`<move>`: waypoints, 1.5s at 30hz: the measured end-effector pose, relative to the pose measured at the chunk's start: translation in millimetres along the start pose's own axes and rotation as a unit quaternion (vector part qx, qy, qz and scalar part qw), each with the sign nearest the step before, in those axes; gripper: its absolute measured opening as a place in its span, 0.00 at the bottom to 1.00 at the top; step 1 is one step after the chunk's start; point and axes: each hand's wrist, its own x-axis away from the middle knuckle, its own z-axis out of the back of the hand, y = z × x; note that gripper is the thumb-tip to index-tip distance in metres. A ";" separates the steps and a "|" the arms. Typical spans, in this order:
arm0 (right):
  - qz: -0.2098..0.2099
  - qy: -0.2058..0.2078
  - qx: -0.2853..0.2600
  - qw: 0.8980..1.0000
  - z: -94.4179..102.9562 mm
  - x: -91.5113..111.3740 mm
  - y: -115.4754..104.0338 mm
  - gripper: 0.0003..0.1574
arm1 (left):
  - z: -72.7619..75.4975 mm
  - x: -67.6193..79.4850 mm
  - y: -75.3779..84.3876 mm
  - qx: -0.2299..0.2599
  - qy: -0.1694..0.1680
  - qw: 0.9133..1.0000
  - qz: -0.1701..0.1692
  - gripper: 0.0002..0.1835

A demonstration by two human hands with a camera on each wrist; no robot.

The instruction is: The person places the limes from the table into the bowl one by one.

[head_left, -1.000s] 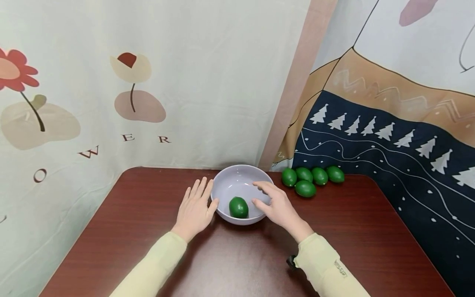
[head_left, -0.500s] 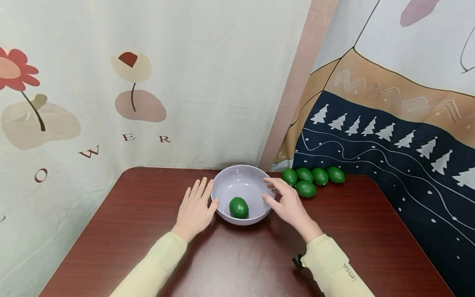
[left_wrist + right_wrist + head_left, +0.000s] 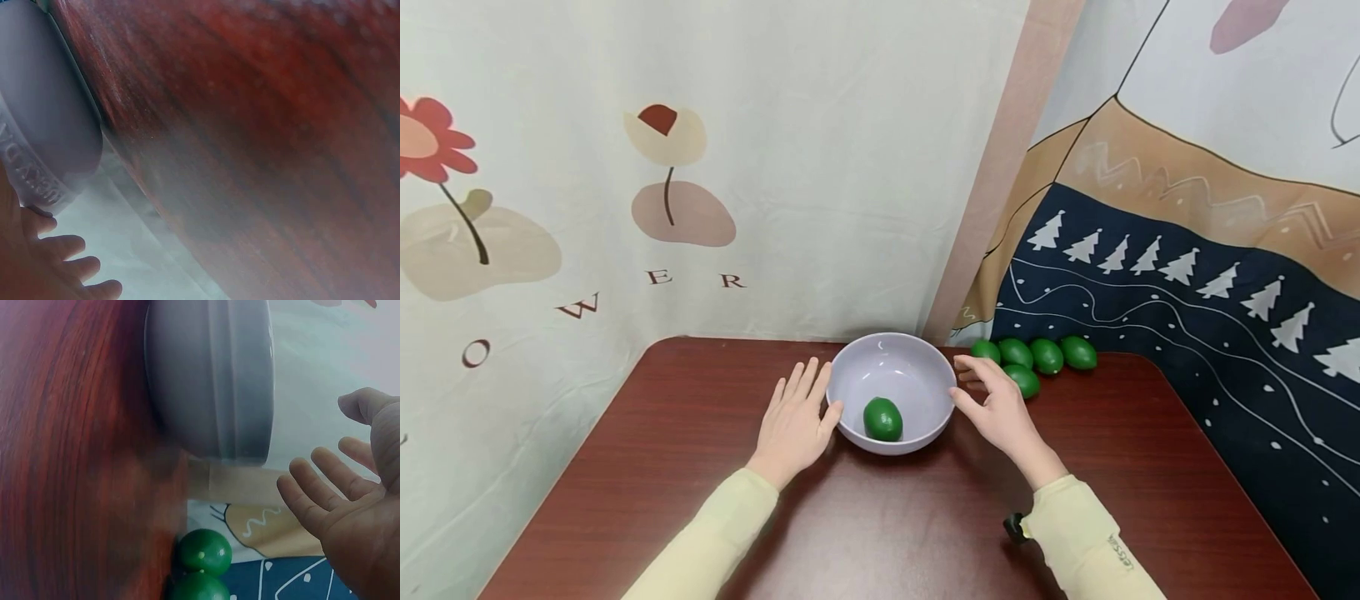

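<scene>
A pale lavender bowl (image 3: 889,447) stands at the far side of the table, with one green lime (image 3: 882,420) lying in it near the front. My left hand (image 3: 795,423) rests against the bowl's left side, fingers straight and spread. Past the bowl's right rim hovers my right hand (image 3: 1006,417), its fingers loosely bent and holding nothing. Several more limes (image 3: 1047,357) lie grouped beyond it, two of them partly hidden by its fingers. In the right wrist view, the right hand (image 3: 350,506) is apart from the bowl's outer wall (image 3: 206,375).
The dark red wooden table (image 3: 880,525) meets a pale printed curtain (image 3: 820,208) at its back edge. A navy and tan cloth (image 3: 1150,308) hangs behind the limes on the right. A black band (image 3: 1015,528) shows by the right sleeve.
My right hand has moved right, from above the bowl to beyond its right rim, close to the limes. The left hand, the bowl and the lime inside stay in place.
</scene>
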 end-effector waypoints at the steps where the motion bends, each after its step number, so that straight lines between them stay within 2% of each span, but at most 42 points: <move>1: -0.002 0.001 0.003 1.000 0.9 0.5 1.0 0.28 | 0.0 0.0 -0.1 0.000 -0.001 1.000 0.001 0.35; 21: -0.011 0.039 0.030 0.999 16.1 8.1 27.4 0.25 | -0.8 0.3 -0.4 -0.005 -0.002 1.000 -0.001 0.35; 30: -0.026 0.063 0.060 0.996 26.3 10.1 36.5 0.24 | -1.2 0.4 -0.9 -0.003 0.001 1.000 -0.002 0.35; 38: -0.055 0.066 0.077 0.993 38.5 12.5 44.7 0.25 | -0.8 -1.5 1.1 -0.002 0.002 1.000 -0.006 0.35; 45: -0.060 0.083 0.092 0.990 42.4 15.9 53.5 0.25 | 0.3 -0.1 1.1 -0.001 -0.001 1.000 -0.004 0.35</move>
